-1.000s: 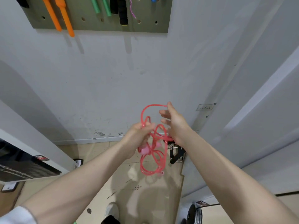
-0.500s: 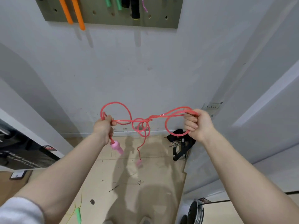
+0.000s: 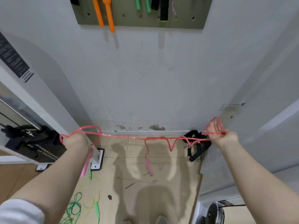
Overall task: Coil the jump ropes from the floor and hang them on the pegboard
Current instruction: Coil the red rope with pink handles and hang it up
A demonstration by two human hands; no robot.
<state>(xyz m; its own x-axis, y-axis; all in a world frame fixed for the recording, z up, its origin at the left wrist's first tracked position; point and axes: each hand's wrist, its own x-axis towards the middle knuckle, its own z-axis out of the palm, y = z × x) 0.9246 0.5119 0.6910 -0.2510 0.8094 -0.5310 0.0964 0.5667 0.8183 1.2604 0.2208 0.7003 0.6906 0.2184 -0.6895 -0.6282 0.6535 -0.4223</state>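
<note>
Pink jump rope (image 3: 134, 137) was stretched between both hands above the floor (image 3: 126, 160), below the pegboard (image 3: 129, 18); left hand (image 3: 76, 141) and right hand (image 3: 223, 137) each had a grip curled around rope loops.

Bright, even indoor light falls from above and behind, casting the person's soft double shadow on the floor (image 3: 161, 159) and faint streaks below the handles on the pegboard (image 3: 186, 21). No glare. Wide-angle distortion bows the wall (image 3: 145, 78) edges; the pink rope (image 3: 126, 136) shows slight motion blur.
</note>
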